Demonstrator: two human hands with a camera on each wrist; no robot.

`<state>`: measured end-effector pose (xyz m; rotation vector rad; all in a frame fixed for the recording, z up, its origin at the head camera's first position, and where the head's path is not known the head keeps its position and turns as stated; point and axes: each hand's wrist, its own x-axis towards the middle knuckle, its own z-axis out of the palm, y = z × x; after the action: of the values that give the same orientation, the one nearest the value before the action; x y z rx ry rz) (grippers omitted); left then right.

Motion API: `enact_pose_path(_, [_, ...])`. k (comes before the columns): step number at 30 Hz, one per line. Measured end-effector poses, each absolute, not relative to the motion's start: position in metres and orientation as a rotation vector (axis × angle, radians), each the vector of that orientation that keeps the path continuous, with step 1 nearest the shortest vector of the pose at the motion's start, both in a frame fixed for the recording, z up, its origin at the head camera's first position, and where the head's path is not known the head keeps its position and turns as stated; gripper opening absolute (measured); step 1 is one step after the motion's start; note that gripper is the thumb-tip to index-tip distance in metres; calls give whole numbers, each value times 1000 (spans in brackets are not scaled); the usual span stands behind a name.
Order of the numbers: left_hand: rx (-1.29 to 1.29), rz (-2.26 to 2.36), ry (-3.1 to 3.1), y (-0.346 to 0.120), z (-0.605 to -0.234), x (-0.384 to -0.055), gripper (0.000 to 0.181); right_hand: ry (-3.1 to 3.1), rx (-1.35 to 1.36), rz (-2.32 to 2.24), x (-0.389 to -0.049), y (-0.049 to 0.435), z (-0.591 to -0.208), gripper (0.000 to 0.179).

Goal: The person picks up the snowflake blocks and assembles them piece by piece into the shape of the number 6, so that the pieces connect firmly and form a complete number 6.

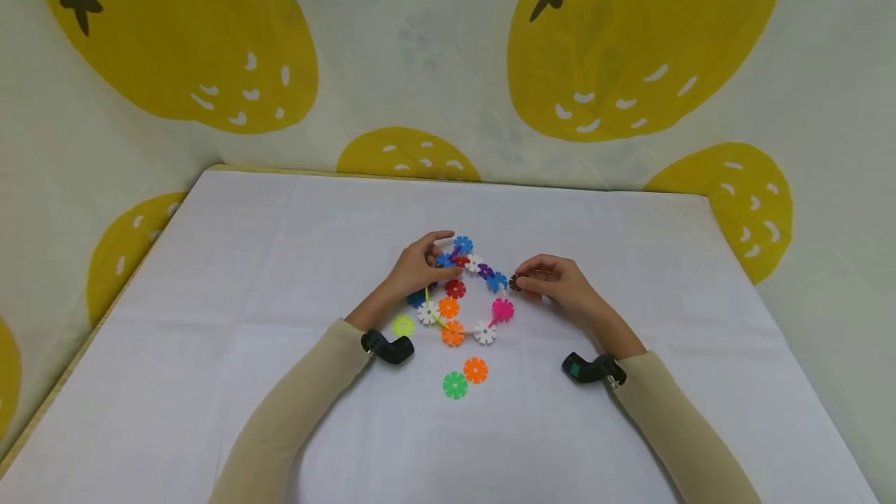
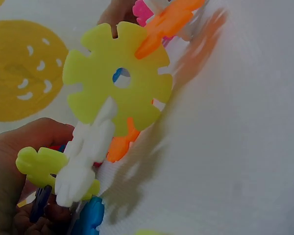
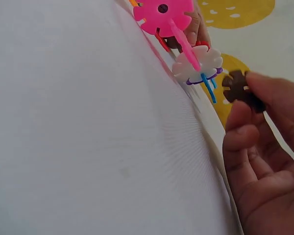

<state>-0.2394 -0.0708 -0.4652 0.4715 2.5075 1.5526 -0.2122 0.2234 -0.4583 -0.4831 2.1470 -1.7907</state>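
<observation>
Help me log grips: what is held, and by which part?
The right hand pinches a brown disc by its rim. The left hand holds the linked discs by their far-left part; the exact disc is unclear.

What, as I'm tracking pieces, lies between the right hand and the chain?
The head view shows the brown disc between the right hand, which pinches it, and the chain.

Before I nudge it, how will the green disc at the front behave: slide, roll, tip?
The green disc should slide rather than roll or tip, since it lies flat on the white cloth. It's probably light, being small and plastic-looking. Pushed toward the orange disc close beside it, it would likely shift that too.
</observation>
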Motion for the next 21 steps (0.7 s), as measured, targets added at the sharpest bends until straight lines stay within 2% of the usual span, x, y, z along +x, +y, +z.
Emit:
enact_pose_path(8, [478, 1471, 2506, -70, -462, -242, 69, 2126, -244, -1922, -224, 214, -457, 26])
enact_pose_path(21, [540, 1505, 2491, -71, -463, -246, 61, 2242, -208, -1840, -243, 194, -459, 33])
